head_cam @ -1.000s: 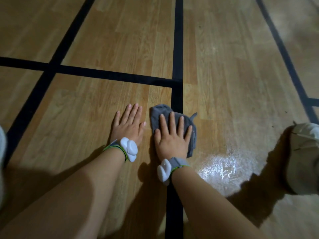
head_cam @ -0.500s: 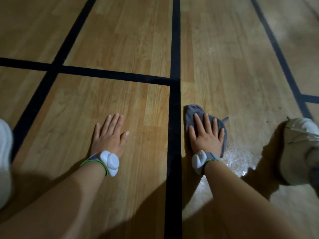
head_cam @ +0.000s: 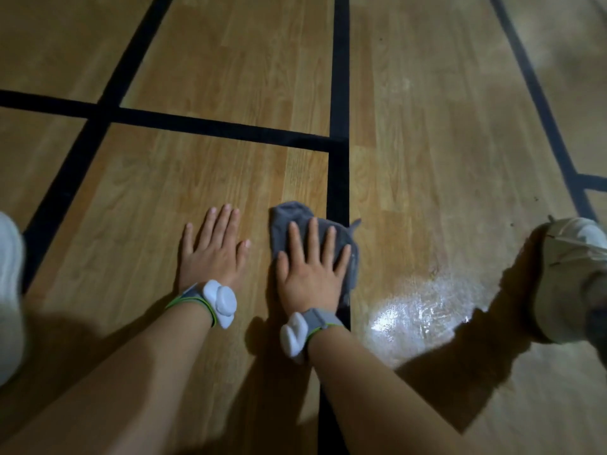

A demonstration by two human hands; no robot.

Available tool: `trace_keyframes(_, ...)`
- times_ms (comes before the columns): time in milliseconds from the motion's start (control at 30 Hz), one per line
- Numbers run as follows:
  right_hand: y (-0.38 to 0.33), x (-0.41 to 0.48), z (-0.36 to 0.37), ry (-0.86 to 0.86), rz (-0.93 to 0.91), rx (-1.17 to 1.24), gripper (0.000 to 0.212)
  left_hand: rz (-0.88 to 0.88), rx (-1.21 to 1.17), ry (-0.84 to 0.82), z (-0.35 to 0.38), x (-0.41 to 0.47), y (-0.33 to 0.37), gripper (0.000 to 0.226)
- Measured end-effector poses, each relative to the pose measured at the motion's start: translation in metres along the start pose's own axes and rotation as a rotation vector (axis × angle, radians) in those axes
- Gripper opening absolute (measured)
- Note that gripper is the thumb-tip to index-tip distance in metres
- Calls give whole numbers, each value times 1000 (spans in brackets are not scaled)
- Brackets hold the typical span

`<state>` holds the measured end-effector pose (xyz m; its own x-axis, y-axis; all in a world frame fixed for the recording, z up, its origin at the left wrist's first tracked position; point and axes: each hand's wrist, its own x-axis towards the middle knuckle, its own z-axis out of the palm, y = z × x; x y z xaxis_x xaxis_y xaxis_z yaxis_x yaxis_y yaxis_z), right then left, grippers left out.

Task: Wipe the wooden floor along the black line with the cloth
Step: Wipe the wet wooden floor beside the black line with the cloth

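A crumpled grey cloth (head_cam: 289,218) lies on the wooden floor (head_cam: 210,178), half over the long black line (head_cam: 340,93) that runs away from me. My right hand (head_cam: 312,267) presses flat on the cloth with straight, spread fingers. My left hand (head_cam: 213,247) rests flat on the bare boards just left of the cloth, fingers straight. Both wrists carry grey bands with white sensors.
A crossing black line (head_cam: 203,124) meets the long one ahead of my hands. A wet, shiny patch (head_cam: 417,310) glistens right of the line. A beige shoe (head_cam: 571,277) stands at the right edge, a white shoe (head_cam: 10,297) at the left edge.
My right hand has slid the cloth left, from the boards right of the black line back onto and across it. My left hand now lies close beside the cloth.
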<state>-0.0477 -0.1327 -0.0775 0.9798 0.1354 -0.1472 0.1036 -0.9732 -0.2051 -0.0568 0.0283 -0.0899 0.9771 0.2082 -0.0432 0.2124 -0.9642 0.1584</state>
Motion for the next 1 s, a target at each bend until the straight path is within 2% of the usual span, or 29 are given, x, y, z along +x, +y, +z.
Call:
trace_keyframes(200,33,2,-7,-17,-165,-10,56,-2,3,-16,0,3,-2,67)
trace_keyframes(467,134,-4,-40,-87,277,-21,55,-21,-2,-126,-8,2,0,61)
trace_keyframes(533,133,-7,-40,-88,329,-15,56,-44,-8,-136,-11,0,1,62)
trace_keyframes(667,101,-15,-30,-78,412,13,57,-76,-83,-55,-8,-33,5,61)
trace_keyframes(800,54,-34,-18,-94,218,-44,58,-66,-68,-60,-4,-68,7,67)
trace_keyframes(1000,10,-69,1,-112,-102,-45,57,-81,-37,-112,-4,-73,4,59)
